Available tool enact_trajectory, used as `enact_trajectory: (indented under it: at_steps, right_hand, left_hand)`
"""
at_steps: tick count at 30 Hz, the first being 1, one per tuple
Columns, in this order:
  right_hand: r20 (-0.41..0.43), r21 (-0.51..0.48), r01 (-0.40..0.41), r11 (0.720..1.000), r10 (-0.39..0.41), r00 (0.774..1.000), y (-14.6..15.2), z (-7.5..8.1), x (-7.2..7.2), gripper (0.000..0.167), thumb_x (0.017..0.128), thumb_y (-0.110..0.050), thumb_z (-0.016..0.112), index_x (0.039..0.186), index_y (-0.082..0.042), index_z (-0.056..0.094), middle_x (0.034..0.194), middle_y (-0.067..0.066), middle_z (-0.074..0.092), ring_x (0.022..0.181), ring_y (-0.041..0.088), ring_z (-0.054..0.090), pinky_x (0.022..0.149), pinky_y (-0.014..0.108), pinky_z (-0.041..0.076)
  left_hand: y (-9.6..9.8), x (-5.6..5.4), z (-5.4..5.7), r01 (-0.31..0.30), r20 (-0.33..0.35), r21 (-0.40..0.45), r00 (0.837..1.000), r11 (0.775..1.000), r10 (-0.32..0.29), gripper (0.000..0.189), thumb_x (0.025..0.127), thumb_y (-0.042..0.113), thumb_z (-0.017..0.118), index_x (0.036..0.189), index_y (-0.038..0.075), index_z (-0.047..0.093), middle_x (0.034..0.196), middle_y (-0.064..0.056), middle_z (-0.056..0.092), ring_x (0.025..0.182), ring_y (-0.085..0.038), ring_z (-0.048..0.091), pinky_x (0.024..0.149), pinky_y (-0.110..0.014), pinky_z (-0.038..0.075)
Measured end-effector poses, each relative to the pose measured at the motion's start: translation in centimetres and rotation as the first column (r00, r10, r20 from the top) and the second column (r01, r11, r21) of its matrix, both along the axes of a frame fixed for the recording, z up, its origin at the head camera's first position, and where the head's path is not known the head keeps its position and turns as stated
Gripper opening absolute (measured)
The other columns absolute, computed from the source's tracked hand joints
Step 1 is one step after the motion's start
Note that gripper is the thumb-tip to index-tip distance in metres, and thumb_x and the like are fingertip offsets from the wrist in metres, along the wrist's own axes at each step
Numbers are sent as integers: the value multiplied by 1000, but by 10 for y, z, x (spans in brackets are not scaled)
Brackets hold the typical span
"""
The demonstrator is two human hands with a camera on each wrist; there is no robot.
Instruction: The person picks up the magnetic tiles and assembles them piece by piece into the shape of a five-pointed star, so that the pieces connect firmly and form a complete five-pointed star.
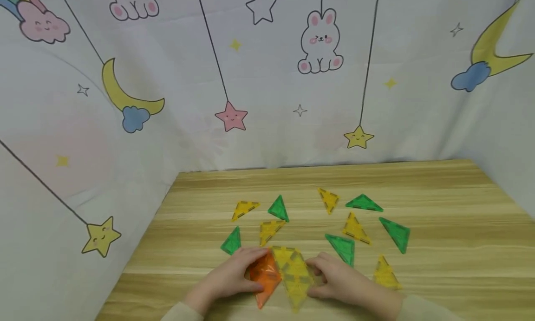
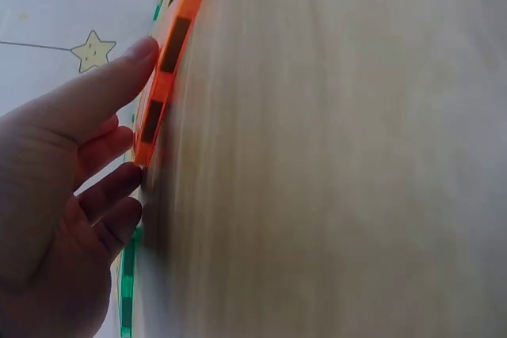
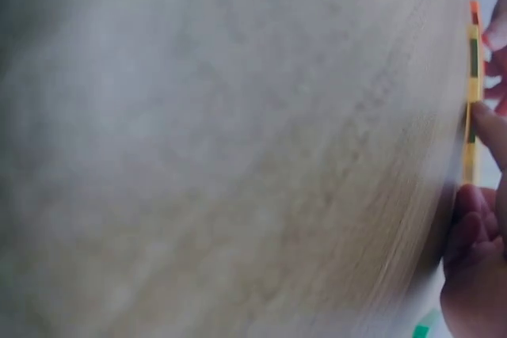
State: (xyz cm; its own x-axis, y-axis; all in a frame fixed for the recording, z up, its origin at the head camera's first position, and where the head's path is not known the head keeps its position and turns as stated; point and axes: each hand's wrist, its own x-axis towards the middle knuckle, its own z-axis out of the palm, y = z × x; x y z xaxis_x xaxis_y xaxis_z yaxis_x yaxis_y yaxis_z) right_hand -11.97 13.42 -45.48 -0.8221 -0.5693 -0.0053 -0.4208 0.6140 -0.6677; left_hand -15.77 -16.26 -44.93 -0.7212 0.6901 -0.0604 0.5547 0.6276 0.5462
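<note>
Near the front of the table my left hand point(image 1: 230, 275) holds an orange see-through magnetic tile piece point(image 1: 265, 271) between thumb and fingers. To its right, yellow magnetic tiles point(image 1: 295, 279) lie edge to edge as one larger shape, side against the orange piece. My right hand point(image 1: 340, 278) grips the yellow shape by its right edge, fingers bent. In the left wrist view, the thumb point(image 2: 131, 65) presses on the orange tile's edge point(image 2: 170, 53), which is tilted a little above the wood. The right wrist view catches only the thin side of the yellow tiles point(image 3: 474, 61) beside the fingers.
Loose triangular tiles lie behind and beside my hands: several green ones, such as the green triangle point(image 1: 394, 233), and several yellow ones, such as the yellow triangle point(image 1: 356, 229). A printed white curtain point(image 1: 271, 149) hangs round the back and sides of the wooden table point(image 1: 167, 237).
</note>
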Motion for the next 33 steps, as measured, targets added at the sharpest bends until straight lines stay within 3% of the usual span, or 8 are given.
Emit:
enact_trajectory:
  at_steps: [4,12,16,33]
  right_hand:
    - [19,1,3,1000,-3,1000,-1,3,0,60,79,-41,73,122,-3,57,89,-9,48,69,1,43,60,20,42]
    - [21,-29,1,1000,0,1000,1,-4,-4,61,79,-41,73,123,-2,56,87,-9,47,66,1,43,59,20,42]
    - [40,-29,-10,1000,11,999,2,-3,-6,62,80,-42,72,124,-2,55,87,-9,46,66,1,42,59,20,42]
    - [95,-37,-22,999,25,995,6,-6,-9,62,80,-39,72,127,-4,53,89,-9,47,69,2,44,62,20,42]
  left_hand:
    - [-7,0,1,16,12,12,1000,1000,-16,77,78,46,72,140,11,44,140,-4,44,127,-25,39,102,-46,32]
    - [-16,-1,5,65,-52,16,997,998,-64,64,78,37,75,132,10,52,131,1,54,122,-22,45,101,-44,33]
    - [-17,-1,3,60,-77,11,995,998,-59,61,77,37,75,129,11,55,128,1,55,119,-22,47,99,-44,35]
    - [-14,2,3,34,-59,-19,998,999,-35,60,78,44,73,126,11,59,125,3,54,115,-19,47,97,-39,38]
